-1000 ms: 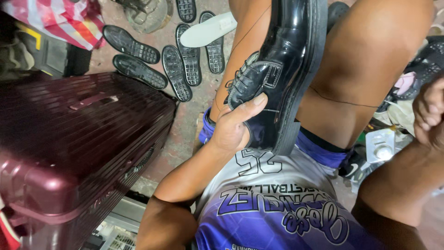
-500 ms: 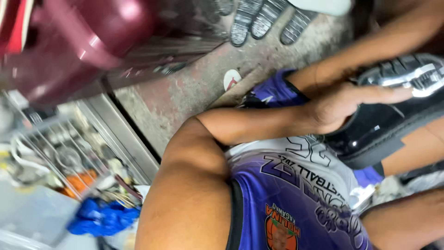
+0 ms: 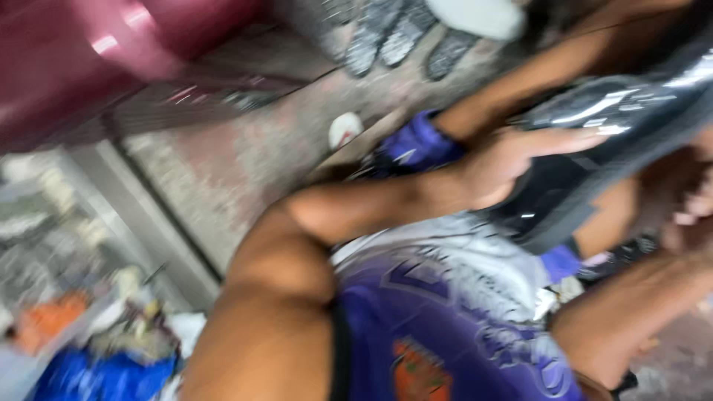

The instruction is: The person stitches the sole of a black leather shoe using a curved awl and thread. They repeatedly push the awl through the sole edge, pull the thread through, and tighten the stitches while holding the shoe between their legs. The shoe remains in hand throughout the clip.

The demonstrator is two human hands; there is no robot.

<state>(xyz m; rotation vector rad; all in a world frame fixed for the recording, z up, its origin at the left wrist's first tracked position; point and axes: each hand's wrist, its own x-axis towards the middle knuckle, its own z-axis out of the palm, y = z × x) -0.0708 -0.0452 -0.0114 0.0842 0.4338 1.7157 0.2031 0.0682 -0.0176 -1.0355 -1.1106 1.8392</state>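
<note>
Black glossy shoe [image 3: 594,148]: lies across the person's bare thighs at the right of the view, tilted, its shiny upper turned toward the camera; the lap serves as the rest, so the shoe stays close and steady under the hands. Left hand [image 3: 512,167]: laid flat on the shoe near its opening, fingers [image 3: 572,141] extended along the upper and thumb tucked below, pinning rather than clutching, which keeps the shoe from sliding off the knees. Right hand [image 3: 687,215]: at the right edge just beside the shoe's lower side, fingers curled; heavy blur hides whether they hold anything, so their state cannot be told. Purple and white jersey [image 3: 445,312]: fills the lower middle of the view, the left arm crossing above it to reach the shoe. Insoles [image 3: 401,33]: several dark ones (with one white piece beside them) laid side by side on the concrete floor [image 3: 245,163] at the top, well apart from the hands, spread flat so each can be seen. Small round white thing [image 3: 345,130]: on the floor near the left knee, kind unclear. Maroon suitcase [image 3: 96,59]: upper left, standing on the floor away from the shoe. Clutter at the lower left, including something blue [image 3: 104,375] and something orange [image 3: 48,319]: too blurred to name.
</note>
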